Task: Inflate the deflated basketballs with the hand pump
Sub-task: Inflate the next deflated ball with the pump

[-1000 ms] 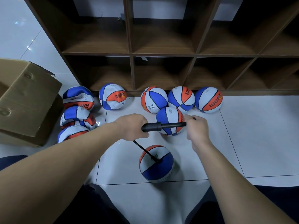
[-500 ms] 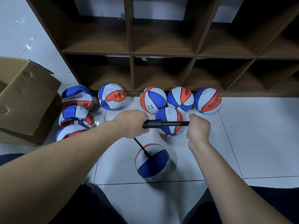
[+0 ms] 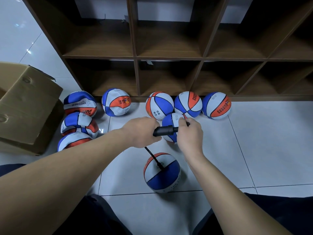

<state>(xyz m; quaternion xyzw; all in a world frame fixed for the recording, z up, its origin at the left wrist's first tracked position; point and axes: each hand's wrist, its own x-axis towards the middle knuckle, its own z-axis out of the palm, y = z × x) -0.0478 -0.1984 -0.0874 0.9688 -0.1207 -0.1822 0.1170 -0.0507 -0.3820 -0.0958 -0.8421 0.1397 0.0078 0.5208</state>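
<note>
My left hand is curled tight round the barrel end of the black hand pump, and my right hand grips the pump's handle, fingers wrapped over it, right up against the barrel. A thin black hose runs down from the pump into the valve of the basketball on the white tiled floor between my knees. Half a second ago my hands were well apart with the rod drawn out between them; now the rod is pushed in and the 2 hands sit close together, while the ball has kept its place. Another ball lies just behind the pump, partly hidden by my right hand. Along the foot of the dark wooden shelf unit stand 3 round balls in a row, with a dented one to their left. Near the floor's left edge 3 flat, crumpled balls are piled beside a cardboard box with its flap open.
</note>
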